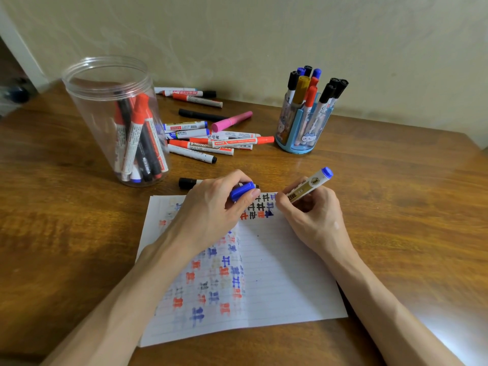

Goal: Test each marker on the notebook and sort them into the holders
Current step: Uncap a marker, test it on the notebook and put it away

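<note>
My right hand (314, 217) grips a white-and-gold marker with a blue end (311, 185), its tip down on the lined notebook page (277, 273) beside rows of red, black and blue test marks. My left hand (214, 207) rests on the page and pinches the marker's blue cap (241, 191). A clear plastic jar (116, 120) with several red, black and blue markers stands at the left. At the back right stands a blue cartoon pen holder (301, 128) with several markers upright in it.
A pile of loose markers (211, 141) lies between the jar and the holder, among them a pink one (232, 120) and a black one (200, 114). Another black-capped marker (187, 183) lies just behind my left hand. The wooden table (409, 207) meets a wall behind.
</note>
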`<state>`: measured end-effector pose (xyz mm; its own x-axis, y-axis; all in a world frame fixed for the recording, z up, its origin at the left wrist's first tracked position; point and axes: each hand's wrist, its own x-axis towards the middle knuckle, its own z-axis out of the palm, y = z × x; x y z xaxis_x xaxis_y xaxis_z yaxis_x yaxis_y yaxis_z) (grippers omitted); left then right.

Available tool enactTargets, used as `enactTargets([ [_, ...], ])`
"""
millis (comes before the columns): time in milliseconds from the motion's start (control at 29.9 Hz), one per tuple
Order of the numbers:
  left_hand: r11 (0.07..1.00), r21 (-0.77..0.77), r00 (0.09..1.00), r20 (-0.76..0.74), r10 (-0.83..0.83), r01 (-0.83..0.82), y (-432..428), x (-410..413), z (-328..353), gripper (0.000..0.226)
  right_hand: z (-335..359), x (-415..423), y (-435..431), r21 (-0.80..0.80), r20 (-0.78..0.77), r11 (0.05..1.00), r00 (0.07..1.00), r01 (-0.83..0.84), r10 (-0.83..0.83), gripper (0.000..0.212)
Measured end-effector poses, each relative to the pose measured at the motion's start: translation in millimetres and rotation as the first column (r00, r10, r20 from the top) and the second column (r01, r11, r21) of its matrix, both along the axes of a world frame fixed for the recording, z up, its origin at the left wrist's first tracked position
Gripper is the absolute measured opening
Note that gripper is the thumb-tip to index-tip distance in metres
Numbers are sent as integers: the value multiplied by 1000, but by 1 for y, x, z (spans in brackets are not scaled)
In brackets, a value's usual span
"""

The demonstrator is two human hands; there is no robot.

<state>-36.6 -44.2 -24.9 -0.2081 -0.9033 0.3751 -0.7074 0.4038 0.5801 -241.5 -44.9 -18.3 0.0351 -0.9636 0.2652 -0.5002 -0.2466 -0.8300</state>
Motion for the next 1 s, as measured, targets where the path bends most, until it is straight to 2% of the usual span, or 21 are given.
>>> enactTargets([
  [100, 1000, 9, 1000, -4, 3, -3, 0, 0, 0, 27, 0, 0, 0, 6, -26, 1000, 1000, -6, 7, 20],
  [268, 1000, 12, 1000, 5, 6, -6, 1, 0, 1, 28, -1, -2, -1, -25, 30, 999, 999, 24, -24, 19],
  [803, 1000, 27, 1000, 1, 1, -1, 1, 0, 2, 28, 0, 0, 1, 0, -38, 1000, 999, 2, -2, 20],
  [903, 1000, 28, 1000, -19, -2, 3, 2, -1, 2, 30, 0, -1, 0, 9, -15, 1000, 1000, 0, 0, 18],
  [1003, 999, 30, 999, -36, -11, 12, 2, -1, 3, 31, 1, -3, -2, 34, 78, 999, 997, 8, -10, 16],
])
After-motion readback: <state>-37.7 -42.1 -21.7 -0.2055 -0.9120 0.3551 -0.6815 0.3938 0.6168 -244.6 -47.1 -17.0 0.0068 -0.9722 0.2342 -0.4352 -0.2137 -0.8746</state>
